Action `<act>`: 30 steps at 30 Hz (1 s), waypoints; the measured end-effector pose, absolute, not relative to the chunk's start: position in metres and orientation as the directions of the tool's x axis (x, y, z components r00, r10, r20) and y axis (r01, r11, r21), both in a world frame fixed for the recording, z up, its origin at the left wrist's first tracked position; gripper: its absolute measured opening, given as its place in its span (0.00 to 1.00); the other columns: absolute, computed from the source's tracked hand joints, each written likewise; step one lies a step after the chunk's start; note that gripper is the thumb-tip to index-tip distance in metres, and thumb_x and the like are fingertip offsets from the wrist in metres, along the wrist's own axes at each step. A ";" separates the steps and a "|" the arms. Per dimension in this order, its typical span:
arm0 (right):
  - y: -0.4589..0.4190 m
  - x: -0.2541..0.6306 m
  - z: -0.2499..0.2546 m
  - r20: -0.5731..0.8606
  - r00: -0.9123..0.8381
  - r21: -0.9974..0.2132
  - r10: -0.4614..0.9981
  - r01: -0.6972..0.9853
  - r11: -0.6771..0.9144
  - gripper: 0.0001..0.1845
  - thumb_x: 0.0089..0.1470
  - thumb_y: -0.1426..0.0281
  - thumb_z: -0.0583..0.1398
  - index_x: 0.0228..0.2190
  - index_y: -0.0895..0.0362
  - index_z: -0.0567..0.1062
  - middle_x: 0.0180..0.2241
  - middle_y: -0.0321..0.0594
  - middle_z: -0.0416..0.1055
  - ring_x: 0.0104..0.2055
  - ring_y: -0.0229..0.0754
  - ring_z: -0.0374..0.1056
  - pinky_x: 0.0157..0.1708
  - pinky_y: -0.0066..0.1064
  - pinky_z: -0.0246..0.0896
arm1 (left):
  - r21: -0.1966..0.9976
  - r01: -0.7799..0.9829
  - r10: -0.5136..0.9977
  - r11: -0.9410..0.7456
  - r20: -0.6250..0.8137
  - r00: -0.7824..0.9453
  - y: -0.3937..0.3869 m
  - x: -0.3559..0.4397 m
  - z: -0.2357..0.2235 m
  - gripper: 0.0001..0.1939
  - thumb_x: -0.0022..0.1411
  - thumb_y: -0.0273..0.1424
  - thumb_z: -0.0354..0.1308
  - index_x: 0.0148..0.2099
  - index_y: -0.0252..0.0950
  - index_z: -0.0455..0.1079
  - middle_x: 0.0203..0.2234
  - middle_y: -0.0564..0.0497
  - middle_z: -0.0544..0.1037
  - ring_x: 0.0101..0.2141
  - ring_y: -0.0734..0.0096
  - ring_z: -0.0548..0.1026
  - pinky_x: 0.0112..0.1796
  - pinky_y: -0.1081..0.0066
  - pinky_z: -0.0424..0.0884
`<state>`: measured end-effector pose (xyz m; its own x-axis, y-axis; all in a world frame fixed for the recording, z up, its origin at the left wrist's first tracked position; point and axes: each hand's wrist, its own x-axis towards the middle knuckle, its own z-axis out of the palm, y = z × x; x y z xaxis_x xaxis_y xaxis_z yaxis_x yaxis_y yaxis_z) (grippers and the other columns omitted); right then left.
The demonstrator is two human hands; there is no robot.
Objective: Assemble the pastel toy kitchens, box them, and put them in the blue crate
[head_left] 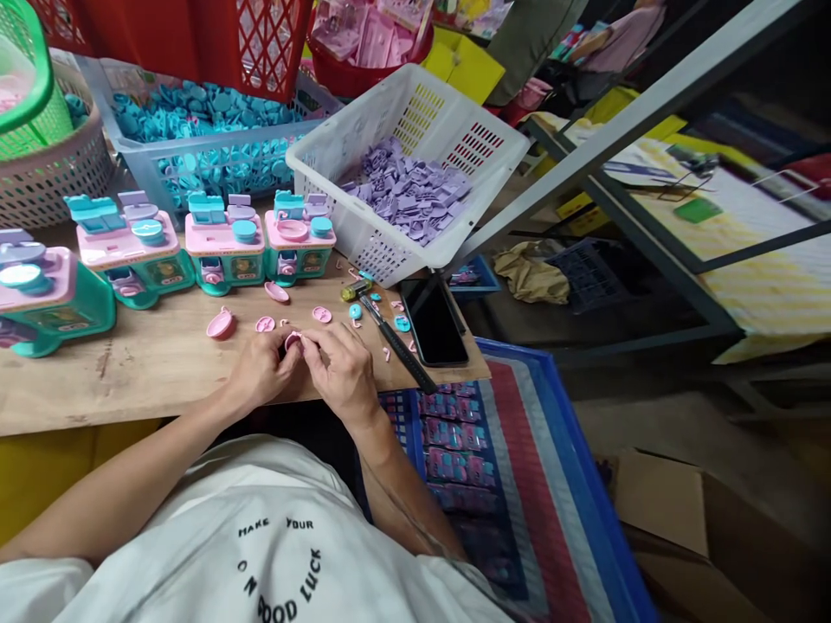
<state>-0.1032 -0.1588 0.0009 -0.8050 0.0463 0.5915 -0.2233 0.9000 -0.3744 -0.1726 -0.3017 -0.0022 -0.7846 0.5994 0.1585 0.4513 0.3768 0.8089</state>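
Note:
Near the front edge of the wooden table (149, 381), my left hand (260, 368) pinches a small pink plastic piece (293, 340). My right hand (341, 368) meets it there, its fingertips closed at the same piece, which they partly cover. Around my hands lie a pink oval basin (222, 324), a pink disc (265, 324), another pink disc (321, 314) and a pink oval part (277, 293). Behind stands a row of several pink and teal toy kitchen units (224, 251) with blue and purple tops.
Right of my hands lie a black pen-like tool (396, 342), a phone (434, 322), a yellow-handled tool (356, 290) and small blue discs (402, 324). A white basket (484, 147) of purple parts and a clear bin (195, 143) of blue parts stand behind. A metal post (584, 147) slants across the right.

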 end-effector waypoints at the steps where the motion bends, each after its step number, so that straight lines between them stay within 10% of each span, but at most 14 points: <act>1: -0.159 -0.103 0.001 0.588 -0.808 -0.363 0.040 -0.219 0.906 0.15 0.70 0.69 0.54 0.39 0.56 0.81 0.33 0.45 0.77 0.39 0.45 0.73 0.43 0.36 0.68 | 0.795 0.470 0.601 0.385 0.170 -0.781 -0.302 -0.173 -0.003 0.13 0.66 0.32 0.47 0.33 0.35 0.70 0.23 0.51 0.75 0.25 0.71 0.68 0.32 0.70 0.65; 9: -0.167 -0.102 0.002 0.601 -0.799 -0.243 0.009 -0.172 0.955 0.15 0.70 0.71 0.54 0.37 0.56 0.80 0.31 0.43 0.76 0.37 0.45 0.69 0.41 0.35 0.62 | 0.635 0.601 0.609 0.486 0.247 -0.754 -0.304 -0.174 -0.014 0.14 0.67 0.31 0.47 0.41 0.34 0.74 0.31 0.42 0.81 0.29 0.64 0.76 0.33 0.68 0.67; 18: -0.177 -0.106 -0.006 0.511 -0.853 -0.384 0.110 -0.112 0.917 0.13 0.68 0.72 0.56 0.34 0.55 0.78 0.32 0.44 0.78 0.37 0.46 0.73 0.40 0.36 0.63 | 0.519 0.594 0.599 0.615 0.182 -0.780 -0.301 -0.172 -0.020 0.13 0.62 0.28 0.50 0.46 0.32 0.73 0.35 0.35 0.82 0.32 0.56 0.78 0.32 0.65 0.68; 24: -0.176 -0.107 0.000 0.607 -0.785 -0.566 0.120 -0.321 0.759 0.08 0.68 0.66 0.59 0.45 0.55 0.76 0.35 0.41 0.80 0.38 0.44 0.76 0.45 0.36 0.69 | 0.806 0.399 0.478 0.437 0.168 -0.862 -0.310 -0.172 -0.001 0.10 0.64 0.32 0.51 0.34 0.35 0.72 0.28 0.45 0.79 0.30 0.65 0.75 0.35 0.68 0.69; 30: -0.184 -0.133 0.019 0.711 -0.673 -0.222 -0.202 -0.488 0.844 0.12 0.69 0.68 0.57 0.49 0.54 0.78 0.45 0.43 0.81 0.48 0.47 0.73 0.50 0.40 0.62 | 0.981 -0.188 0.465 -0.050 -0.144 -0.874 -0.343 -0.188 0.035 0.20 0.53 0.47 0.67 0.32 0.33 0.73 0.23 0.54 0.72 0.25 0.76 0.67 0.27 0.76 0.61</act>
